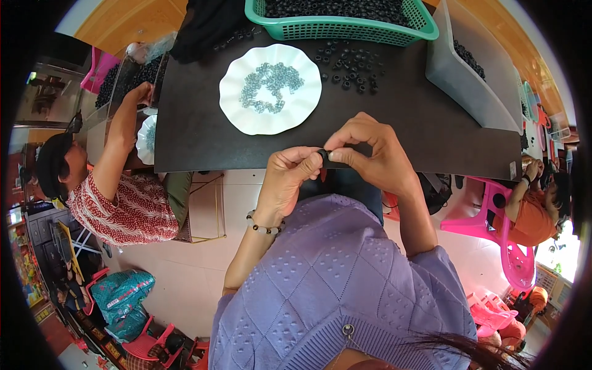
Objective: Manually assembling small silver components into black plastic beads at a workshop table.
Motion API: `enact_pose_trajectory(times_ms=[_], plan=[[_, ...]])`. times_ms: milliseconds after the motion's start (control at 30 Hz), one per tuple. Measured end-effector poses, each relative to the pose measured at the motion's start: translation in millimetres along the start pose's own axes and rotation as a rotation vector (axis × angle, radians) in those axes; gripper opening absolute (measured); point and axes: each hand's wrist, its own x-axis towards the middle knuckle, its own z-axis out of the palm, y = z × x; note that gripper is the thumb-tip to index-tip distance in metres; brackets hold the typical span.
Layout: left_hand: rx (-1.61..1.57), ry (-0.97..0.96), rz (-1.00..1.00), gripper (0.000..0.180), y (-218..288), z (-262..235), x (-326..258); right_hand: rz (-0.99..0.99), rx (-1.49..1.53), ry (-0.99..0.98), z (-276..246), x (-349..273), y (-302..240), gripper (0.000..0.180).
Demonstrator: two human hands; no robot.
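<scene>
Close to the table's front edge, my two hands meet over a small black ring-shaped piece (324, 155). My left hand (292, 174) pinches it from the left between thumb and fingers. From the other side my right hand (373, 151) grips it with thumb and forefinger. Just beyond them is a white wavy-rimmed plate (237, 117) bearing a heap of small clear pieces (271, 86). To the right of the plate, many loose black ring-shaped pieces (354, 68) lie scattered on the dark table (431, 132).
A green basket (345, 29) full of black pieces stands at the back. On the right is a translucent bin (475, 83) with more inside. Black cloth (206, 28) lies back left. One person (123, 203) reaches into a container at left; another (533, 209) sits at far right.
</scene>
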Motion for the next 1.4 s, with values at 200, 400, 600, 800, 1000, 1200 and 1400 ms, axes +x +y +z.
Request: enact_pose_trajectory(times_ms=[200, 400, 600, 800, 1000, 1200, 1400], plan=[[0.027, -0.133, 0.024, 0.02, 12, 0, -5, -0.121, 0.178, -0.174, 0, 4, 9, 0.029], [-0.056, -0.149, -0.025, 0.02, 10, -2, -11, -0.08, 0.454, -0.24, 12, -5, 10, 0.03], [0.025, -0.138, -0.02, 0.018, 16, -1, -16, 0.038, 0.601, -0.165, 19, -13, 6, 0.025], [0.069, -0.132, 0.0, 0.019, 18, 2, -19, -0.052, 0.463, -0.132, 20, -15, 5, 0.023], [0.06, -0.14, 0.017, 0.019, 24, 7, -22, -0.037, 0.461, -0.164, 16, -12, -3, 0.027], [0.137, -0.162, -0.022, 0.016, 31, 8, -30, -0.149, 0.385, -0.153, 13, -16, -11, 0.026], [0.32, -0.164, 0.062, 0.012, 47, 26, -48, -0.194, 0.357, -0.082, 12, -27, -29, 0.04]])
